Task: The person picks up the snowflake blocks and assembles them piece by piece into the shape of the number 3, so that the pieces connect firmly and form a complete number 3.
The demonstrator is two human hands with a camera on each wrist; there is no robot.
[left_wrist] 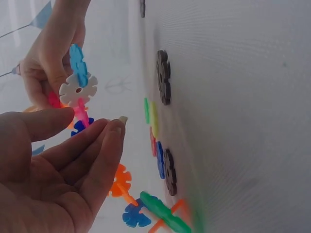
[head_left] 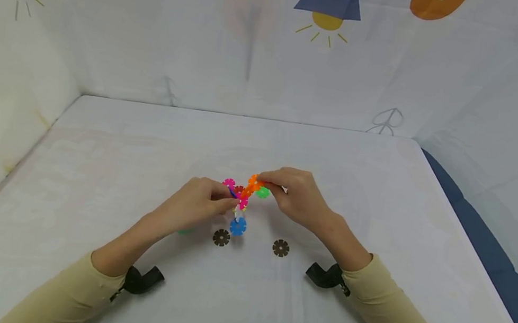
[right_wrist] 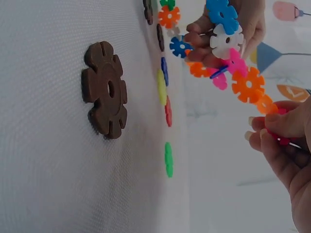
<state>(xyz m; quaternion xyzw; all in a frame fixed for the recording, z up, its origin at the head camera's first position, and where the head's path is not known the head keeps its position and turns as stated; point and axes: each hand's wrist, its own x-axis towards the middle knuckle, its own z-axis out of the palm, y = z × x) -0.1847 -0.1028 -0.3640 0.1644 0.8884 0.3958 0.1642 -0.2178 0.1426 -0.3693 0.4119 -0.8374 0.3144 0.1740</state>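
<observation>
- We see a chain of slotted, flower-shaped discs (head_left: 243, 202) held aloft between the left hand (head_left: 199, 202) and the right hand (head_left: 295, 195).
- At one end, we find a light blue disc (right_wrist: 227, 22) joined to a white disc (right_wrist: 218, 44), each with a small central hole.
- Midway, pink discs (right_wrist: 235, 63) and a dark blue disc (right_wrist: 218, 72) cluster near the left fingertips.
- Two orange discs (right_wrist: 241, 89) lead us to a reddish-pink disc (right_wrist: 280, 139), pinched by the right hand and partly hidden.

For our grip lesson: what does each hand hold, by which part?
Joined disc chain: right hand pinches its orange end; left hand holds it near a pink disc, exact piece unclear.
</observation>
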